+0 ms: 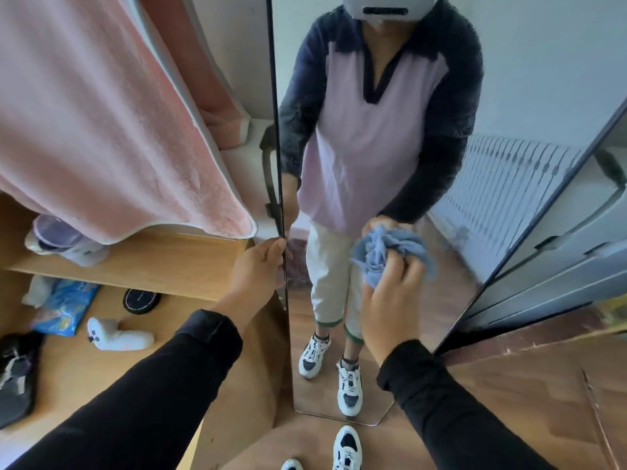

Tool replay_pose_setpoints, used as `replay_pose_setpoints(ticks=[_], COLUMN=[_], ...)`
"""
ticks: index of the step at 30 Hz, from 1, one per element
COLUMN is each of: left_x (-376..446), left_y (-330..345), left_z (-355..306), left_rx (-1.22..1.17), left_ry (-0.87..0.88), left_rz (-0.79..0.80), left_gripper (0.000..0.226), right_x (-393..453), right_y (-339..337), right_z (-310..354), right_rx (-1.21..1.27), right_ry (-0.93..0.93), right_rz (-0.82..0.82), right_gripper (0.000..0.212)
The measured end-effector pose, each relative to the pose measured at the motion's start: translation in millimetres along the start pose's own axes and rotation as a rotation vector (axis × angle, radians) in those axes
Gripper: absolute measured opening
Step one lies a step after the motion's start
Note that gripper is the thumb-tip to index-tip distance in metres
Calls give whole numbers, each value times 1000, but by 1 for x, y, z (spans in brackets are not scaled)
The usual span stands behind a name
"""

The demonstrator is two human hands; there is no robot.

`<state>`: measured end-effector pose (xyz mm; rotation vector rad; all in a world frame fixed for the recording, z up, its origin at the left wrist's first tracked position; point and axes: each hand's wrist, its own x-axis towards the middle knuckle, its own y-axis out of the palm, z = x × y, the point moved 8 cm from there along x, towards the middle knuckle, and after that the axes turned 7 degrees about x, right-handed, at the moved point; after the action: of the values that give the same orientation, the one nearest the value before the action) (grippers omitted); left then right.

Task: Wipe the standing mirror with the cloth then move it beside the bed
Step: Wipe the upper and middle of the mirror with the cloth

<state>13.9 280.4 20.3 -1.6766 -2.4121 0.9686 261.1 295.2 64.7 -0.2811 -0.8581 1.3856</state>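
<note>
The tall standing mirror (509, 79) with a thin dark frame fills the middle and right of the head view, its base on the wooden floor. My left hand (259, 269) grips the mirror's left edge at mid height. My right hand (390, 300) presses a crumpled blue cloth (383, 252) against the glass. The glass reflects a person in a lilac and navy top, pale trousers and white sneakers.
A pink blanket (101, 113) hangs over a wooden bed frame (152, 262) at the left. Under it lie a blue packet (68, 305), a round black object (137, 300), a white controller (118, 337) and a dark shoe (15, 378). A white cabinet (576, 259) stands to the right.
</note>
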Motion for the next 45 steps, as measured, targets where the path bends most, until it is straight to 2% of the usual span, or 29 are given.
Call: replay_pose_setpoints(ticks=[5,8,11,15,17,19,22,25,27,29,32,34,38,42,45], left_x=[4,9,13,13,12,13,13,11,10,8,6,6,7,6,6], left_y=[3,-1,-1,0,2,3,-1,-6,-4,-2,-1,-2,0,-2,-3], left_z=[4,5,4,2,5,7,2,-6,-6,-1,-2,-1,4,0,0], left_rx=[-94,-46,14,82,70,37,91,178,150,96,80,90,94,133,144], left_ry=[-36,22,84,114,113,106,149,204,196,142,150,165,153,175,192], left_rz=[24,17,30,25,35,48,46,18,37,47,36,16,-1,-13,-20], left_gripper=[29,32,35,34,31,33,30,28,32,31,31,29,30,44,38], right_x=[-9,-14,-10,-3,-4,-8,-21,-22,-22,-21,-31,-37,-29,-36,-37], right_y=[95,128,102,54,50,64,108,120,102,72,21,11,43,114,122], right_z=[62,70,56,29,30,50,78,65,45,8,-57,-74,-30,41,45], right_rx=[-32,-71,-86,35,65,46,21,45,-28,-47,43,69,84,86,102], right_ry=[-144,-147,-126,104,159,70,-117,-68,-55,69,379,480,360,125,61], right_rz=[287,470,330,76,-7,2,176,273,225,125,-108,-153,-88,231,287], right_gripper=[41,34,32,35,38,38,46,45,45,46,51,54,52,43,45])
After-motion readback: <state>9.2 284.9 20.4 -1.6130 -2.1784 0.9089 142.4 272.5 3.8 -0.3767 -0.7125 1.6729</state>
